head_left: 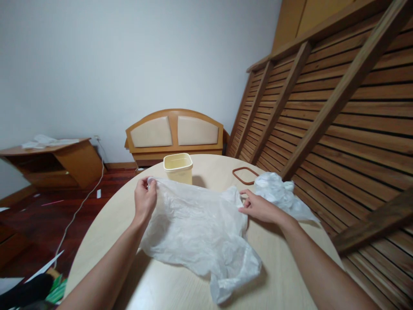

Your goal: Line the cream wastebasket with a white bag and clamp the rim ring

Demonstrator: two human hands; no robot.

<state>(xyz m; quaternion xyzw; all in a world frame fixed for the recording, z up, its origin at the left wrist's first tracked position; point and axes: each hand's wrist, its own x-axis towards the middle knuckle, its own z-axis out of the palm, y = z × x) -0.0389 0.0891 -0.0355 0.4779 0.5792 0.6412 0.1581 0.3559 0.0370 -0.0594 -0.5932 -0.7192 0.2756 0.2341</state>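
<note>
A white translucent plastic bag point(196, 224) is spread out between my hands above the round table. Its upper left corner is pinched in my left hand point(145, 196), the fingers closed on the edge. At the upper right corner, my right hand point(256, 206) has thumb and fingers closed on the bag's edge. The bag's lower part hangs crumpled toward the table's near side. Just behind the bag stands a pale yellow plastic bin point(179, 170), upright, its lower front hidden by the bag. A brown rounded-square ring point(237, 177) lies beyond my right hand.
More crumpled white plastic bags point(274, 188) lie at the right edge of the round table point(106, 219). A slatted wooden frame point(322, 120) leans close along the right. Behind the table is a headboard point(174, 129); a low wooden desk point(61, 159) stands left.
</note>
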